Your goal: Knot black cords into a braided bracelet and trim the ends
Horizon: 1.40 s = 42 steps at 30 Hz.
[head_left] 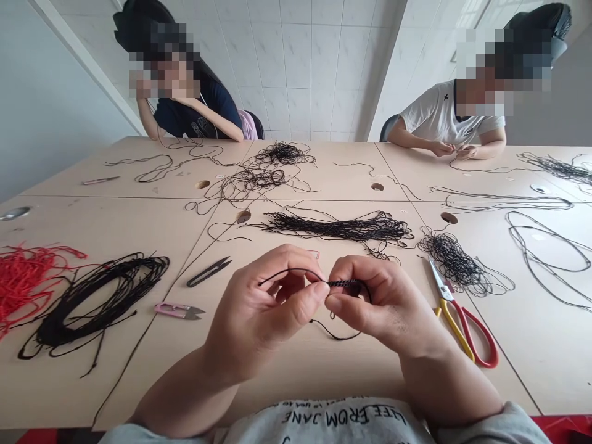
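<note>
Between my two hands, held above the table's near side, is a black braided cord point(343, 283). My left hand point(277, 302) pinches its left end between thumb and forefinger, and a loose strand arcs over those fingers. The fingers of my right hand point(374, 302) are closed on the thicker braided stretch, hiding part of it. Below the hands a thin tail of the cord hangs in a curve. Just beyond them lies a long bundle of black braided cords point(337, 228).
Scissors with red and yellow handles point(462, 327) lie right. Black thread snips point(209, 271), pink thread snips point(179, 311), a black cord coil point(55, 327) and red cords point(23, 277) lie left. Tangled black cord point(277, 166) lies farther back. Two people sit opposite, handling cord.
</note>
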Motion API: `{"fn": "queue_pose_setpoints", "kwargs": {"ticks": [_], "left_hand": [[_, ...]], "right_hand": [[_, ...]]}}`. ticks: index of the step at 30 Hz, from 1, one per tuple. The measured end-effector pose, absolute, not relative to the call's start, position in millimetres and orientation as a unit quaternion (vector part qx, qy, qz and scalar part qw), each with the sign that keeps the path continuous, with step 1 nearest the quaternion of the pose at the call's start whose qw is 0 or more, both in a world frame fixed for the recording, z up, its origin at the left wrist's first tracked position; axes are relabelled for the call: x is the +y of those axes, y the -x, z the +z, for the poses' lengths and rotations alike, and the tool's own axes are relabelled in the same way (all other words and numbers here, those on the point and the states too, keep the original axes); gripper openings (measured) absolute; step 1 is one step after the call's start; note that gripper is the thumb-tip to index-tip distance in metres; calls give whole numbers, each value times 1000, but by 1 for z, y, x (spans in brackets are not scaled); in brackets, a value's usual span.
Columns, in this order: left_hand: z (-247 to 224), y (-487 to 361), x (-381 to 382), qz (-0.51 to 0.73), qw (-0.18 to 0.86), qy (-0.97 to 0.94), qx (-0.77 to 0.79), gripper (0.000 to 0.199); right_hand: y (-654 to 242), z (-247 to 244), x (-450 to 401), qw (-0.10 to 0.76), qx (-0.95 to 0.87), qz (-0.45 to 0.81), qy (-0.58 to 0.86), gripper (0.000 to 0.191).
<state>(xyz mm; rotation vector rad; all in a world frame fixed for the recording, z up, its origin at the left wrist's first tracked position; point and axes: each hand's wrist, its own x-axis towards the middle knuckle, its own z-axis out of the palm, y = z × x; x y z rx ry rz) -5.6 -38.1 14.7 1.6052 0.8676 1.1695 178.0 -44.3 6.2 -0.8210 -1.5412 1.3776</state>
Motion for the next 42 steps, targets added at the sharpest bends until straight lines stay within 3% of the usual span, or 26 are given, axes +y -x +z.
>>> {"fn": "queue_pose_setpoints", "kwargs": {"ticks": [4, 7, 10, 14, 20, 26, 29, 36, 42], "left_hand": [[12, 5, -35, 464, 481, -652, 357, 8], [8, 4, -32, 453, 466, -664, 369, 3], [6, 2, -29, 440, 428, -694, 377, 4], [7, 0, -29, 422, 436, -701, 375, 8], [11, -2, -29, 408, 414, -725, 369, 23], [7, 5, -21, 419, 465, -687, 370, 10], [2, 8, -17, 433, 527, -637, 358, 8], [-2, 7, -19, 466, 620, -551, 308, 14], [3, 3, -18, 474, 662, -503, 291, 15]], "right_hand": [[-184, 5, -44, 478, -703, 385, 359, 10], [-185, 1, -44, 515, -752, 206, 357, 25], [-182, -4, -43, 502, -786, 128, 336, 19], [-179, -5, -43, 510, -780, 140, 335, 9], [-178, -6, -42, 545, -728, 259, 326, 10], [-180, -6, -42, 634, -613, 322, 343, 7], [-182, -7, -45, 665, -593, 277, 359, 9], [-172, -5, -44, 604, -734, 88, 298, 19], [-169, -8, -44, 585, -751, 65, 299, 23]]}}
